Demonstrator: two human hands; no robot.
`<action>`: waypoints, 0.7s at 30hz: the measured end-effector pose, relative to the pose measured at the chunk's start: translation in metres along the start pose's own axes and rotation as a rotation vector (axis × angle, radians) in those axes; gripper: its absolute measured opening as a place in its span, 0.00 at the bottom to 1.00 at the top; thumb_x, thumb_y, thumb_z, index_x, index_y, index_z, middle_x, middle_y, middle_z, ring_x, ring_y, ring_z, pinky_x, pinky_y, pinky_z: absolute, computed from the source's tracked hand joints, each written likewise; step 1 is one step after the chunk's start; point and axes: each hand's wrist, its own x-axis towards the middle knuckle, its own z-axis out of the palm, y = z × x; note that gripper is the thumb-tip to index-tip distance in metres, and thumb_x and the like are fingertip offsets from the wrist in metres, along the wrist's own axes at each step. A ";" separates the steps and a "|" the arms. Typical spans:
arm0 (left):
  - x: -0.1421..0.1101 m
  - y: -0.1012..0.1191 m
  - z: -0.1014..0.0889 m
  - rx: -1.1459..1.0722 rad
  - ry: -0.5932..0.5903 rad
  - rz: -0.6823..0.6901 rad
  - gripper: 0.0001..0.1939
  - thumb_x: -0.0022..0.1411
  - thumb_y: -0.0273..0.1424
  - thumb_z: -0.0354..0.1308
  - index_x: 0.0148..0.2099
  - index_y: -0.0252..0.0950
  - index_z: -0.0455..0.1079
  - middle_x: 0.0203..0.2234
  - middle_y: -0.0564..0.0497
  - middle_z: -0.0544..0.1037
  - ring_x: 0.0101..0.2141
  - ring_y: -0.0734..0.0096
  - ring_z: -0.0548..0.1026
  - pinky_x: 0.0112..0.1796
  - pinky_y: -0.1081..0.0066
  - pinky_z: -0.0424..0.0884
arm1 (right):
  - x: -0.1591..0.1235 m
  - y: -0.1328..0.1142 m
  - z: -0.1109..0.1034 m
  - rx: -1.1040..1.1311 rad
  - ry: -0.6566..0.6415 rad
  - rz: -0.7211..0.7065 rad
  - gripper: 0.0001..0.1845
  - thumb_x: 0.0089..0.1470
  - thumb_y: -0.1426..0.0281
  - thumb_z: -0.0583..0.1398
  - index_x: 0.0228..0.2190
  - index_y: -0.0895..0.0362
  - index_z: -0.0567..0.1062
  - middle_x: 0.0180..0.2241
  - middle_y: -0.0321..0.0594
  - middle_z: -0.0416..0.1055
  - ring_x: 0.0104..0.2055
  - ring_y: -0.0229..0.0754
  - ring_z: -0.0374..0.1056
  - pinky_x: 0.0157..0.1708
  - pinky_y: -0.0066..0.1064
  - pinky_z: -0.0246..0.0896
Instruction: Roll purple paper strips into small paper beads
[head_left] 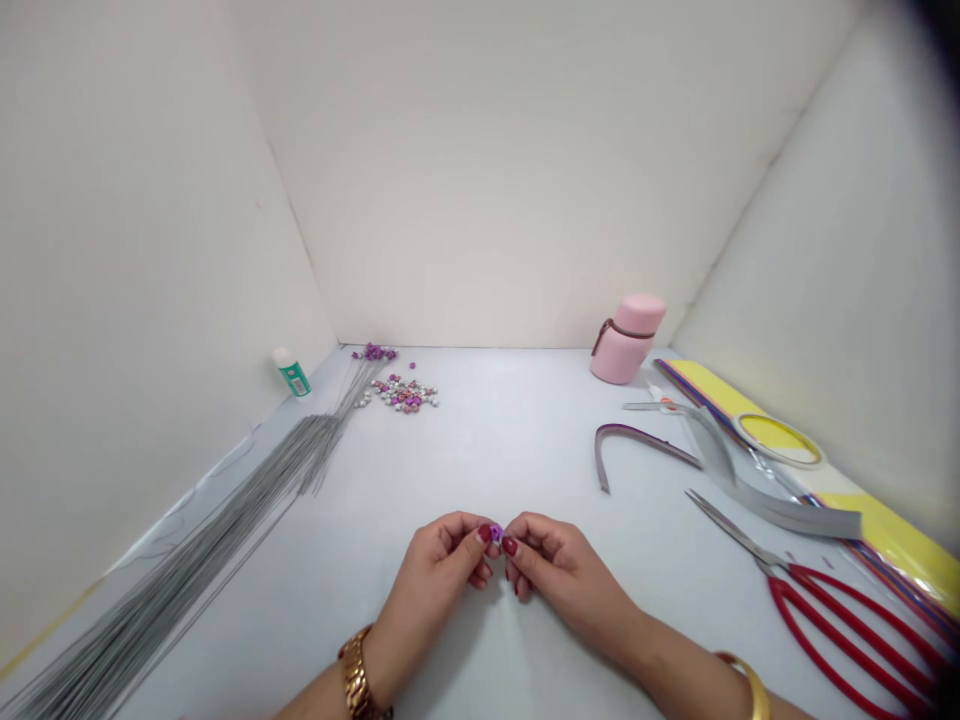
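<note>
Fingers of both hands pinched closed on a small purple bead, the bead gripped between the fingertips where the left hand and right hand meet, over a white table. Against the back wall, a pink lidded flask with a brown strap, upright and shut, contents hidden. In the far left corner, a small bottle with a white cap and green label, upright, contents hidden too. On the bare table, well beyond the hands, a loose scatter of beads in purple, pink and silver, beside a long bundle of thin wires. Off to the right, red-handled scissors and paper strips.
</note>
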 end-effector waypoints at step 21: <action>0.001 0.003 -0.004 -0.091 -0.088 -0.142 0.09 0.51 0.27 0.55 0.32 0.30 0.75 0.20 0.52 0.74 0.20 0.79 0.67 0.24 0.78 0.63 | 0.003 0.003 -0.005 0.142 -0.051 0.072 0.13 0.50 0.62 0.57 0.24 0.60 0.69 0.19 0.34 0.67 0.19 0.32 0.60 0.21 0.24 0.54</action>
